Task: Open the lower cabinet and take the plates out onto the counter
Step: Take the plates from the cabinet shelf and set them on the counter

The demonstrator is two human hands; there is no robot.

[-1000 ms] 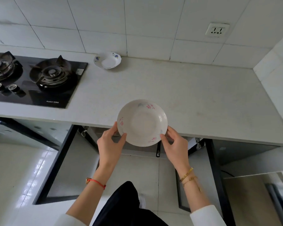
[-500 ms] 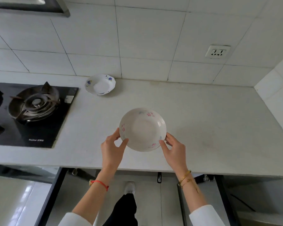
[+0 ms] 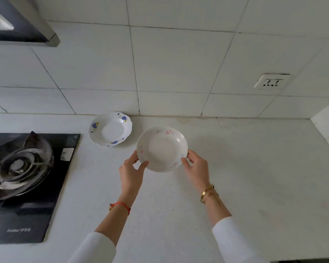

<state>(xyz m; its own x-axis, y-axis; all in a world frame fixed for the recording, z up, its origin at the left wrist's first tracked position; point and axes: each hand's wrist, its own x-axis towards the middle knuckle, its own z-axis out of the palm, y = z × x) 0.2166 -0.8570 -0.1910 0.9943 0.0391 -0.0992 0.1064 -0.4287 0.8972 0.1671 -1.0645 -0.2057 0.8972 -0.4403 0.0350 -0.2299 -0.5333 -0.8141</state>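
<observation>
A white plate with faint pink flowers (image 3: 162,149) is held over the white counter (image 3: 245,168), near its back. My left hand (image 3: 130,171) grips its left rim and my right hand (image 3: 196,168) grips its right rim. Whether the plate touches the counter I cannot tell. A second white plate with blue flowers (image 3: 110,129) lies on the counter by the wall, just left of the held plate. The lower cabinet is out of view.
A black glass gas hob (image 3: 27,183) with a burner fills the counter's left side. A range hood (image 3: 17,21) hangs at the upper left. A wall socket (image 3: 271,83) sits on the tiled wall at the right, where a side wall closes the corner.
Both hands have carried the pink-flowered plate from the counter's front edge back toward the wall, beside the blue-flowered plate. The view has tilted up; the open cabinet is gone from view.
</observation>
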